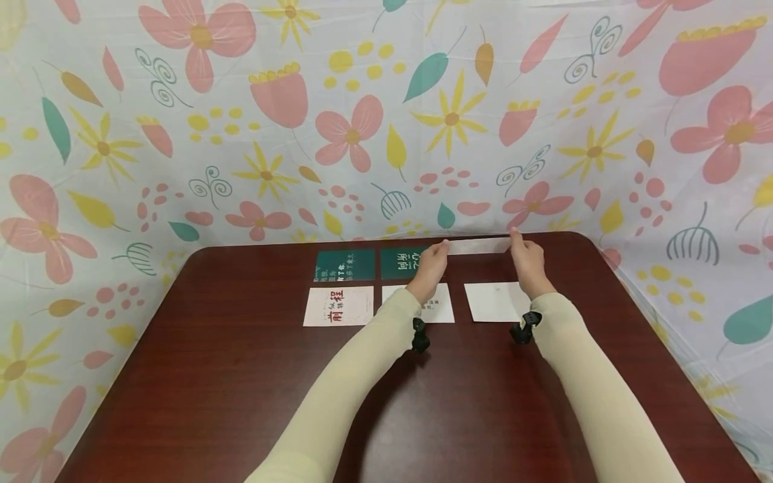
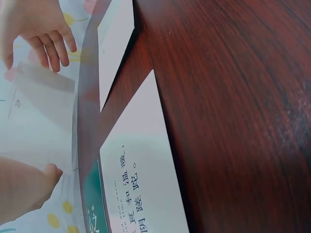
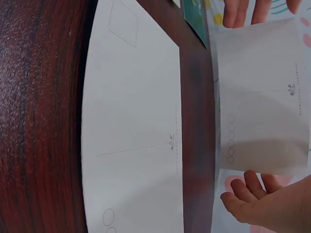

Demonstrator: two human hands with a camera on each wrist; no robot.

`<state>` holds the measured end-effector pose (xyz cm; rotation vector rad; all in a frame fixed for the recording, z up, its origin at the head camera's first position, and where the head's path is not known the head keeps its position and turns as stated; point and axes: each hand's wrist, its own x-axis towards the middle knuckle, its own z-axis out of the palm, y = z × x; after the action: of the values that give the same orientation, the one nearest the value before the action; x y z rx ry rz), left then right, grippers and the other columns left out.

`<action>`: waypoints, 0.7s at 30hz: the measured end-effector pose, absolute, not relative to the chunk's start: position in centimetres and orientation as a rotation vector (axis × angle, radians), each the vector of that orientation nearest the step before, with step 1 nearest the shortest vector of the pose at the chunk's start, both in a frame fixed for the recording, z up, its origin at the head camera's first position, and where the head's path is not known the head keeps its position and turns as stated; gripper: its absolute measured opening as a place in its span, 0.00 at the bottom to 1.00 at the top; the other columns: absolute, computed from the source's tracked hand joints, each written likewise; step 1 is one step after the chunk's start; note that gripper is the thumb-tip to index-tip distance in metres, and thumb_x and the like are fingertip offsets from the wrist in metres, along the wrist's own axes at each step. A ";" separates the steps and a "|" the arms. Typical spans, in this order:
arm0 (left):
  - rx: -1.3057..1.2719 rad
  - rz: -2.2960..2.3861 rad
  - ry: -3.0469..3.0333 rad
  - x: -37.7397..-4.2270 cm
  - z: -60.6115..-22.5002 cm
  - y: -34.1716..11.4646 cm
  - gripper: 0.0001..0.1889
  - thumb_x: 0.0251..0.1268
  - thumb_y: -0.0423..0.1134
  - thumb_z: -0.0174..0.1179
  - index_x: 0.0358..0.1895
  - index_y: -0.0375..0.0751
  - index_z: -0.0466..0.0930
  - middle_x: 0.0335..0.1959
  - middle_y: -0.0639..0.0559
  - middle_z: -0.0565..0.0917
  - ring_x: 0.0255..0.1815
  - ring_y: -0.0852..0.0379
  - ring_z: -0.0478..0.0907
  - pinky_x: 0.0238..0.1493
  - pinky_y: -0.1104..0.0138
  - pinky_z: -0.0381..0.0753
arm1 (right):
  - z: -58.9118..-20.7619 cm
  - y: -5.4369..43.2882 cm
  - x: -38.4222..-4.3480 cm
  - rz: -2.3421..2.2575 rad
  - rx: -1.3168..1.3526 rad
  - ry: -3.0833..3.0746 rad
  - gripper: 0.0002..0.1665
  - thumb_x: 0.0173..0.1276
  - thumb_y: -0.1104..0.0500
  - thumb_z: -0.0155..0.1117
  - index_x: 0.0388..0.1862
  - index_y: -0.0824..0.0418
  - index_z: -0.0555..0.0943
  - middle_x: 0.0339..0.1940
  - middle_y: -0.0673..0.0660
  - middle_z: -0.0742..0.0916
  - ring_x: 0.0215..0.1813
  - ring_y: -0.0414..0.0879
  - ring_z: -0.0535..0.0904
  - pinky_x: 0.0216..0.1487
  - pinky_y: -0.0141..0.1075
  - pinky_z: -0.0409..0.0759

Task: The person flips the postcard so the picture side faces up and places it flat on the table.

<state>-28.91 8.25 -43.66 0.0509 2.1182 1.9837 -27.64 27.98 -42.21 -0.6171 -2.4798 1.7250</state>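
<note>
My left hand and right hand pinch a pale card by its ends above the table's far edge, ready to lower it squarely beside the green cards.

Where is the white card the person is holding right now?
In the head view the white card is held at the table's far edge between the left hand and right hand, right of the two green cards.
</note>
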 end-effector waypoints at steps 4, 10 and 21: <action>0.044 2.022 2.102 -28.9 -43.7 8.2 0.28 0.76 0.55 0.43 0.68 0.42 0.68 0.68 0.46 0.69 0.69 0.46 0.64 0.66 0.53 0.65 | -42.2 28.0 -27.6 1.756 -0.640 -2.444 0.44 0.75 0.36 0.36 0.73 0.70 0.59 0.72 0.69 0.64 0.73 0.61 0.57 0.71 0.53 0.57; 0.015 2.048 2.093 -28.9 -43.8 8.2 0.22 0.76 0.46 0.47 0.66 0.42 0.71 0.66 0.47 0.71 0.67 0.47 0.67 0.64 0.55 0.68 | -42.3 28.0 -27.6 1.771 -0.665 -2.425 0.36 0.75 0.46 0.42 0.72 0.69 0.62 0.73 0.66 0.63 0.75 0.59 0.55 0.72 0.52 0.56; 0.090 2.017 2.215 -29.2 -44.1 8.2 0.25 0.66 0.25 0.50 0.67 0.35 0.70 0.58 0.42 0.76 0.57 0.51 0.73 0.50 0.65 0.77 | -42.6 28.1 -27.8 1.655 -0.671 -2.386 0.30 0.63 0.65 0.50 0.65 0.69 0.72 0.65 0.66 0.74 0.60 0.53 0.68 0.55 0.39 0.69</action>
<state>-29.18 8.22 -44.06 0.0903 2.2154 2.0165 -27.80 28.12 -42.60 -0.6713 -2.3865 1.6548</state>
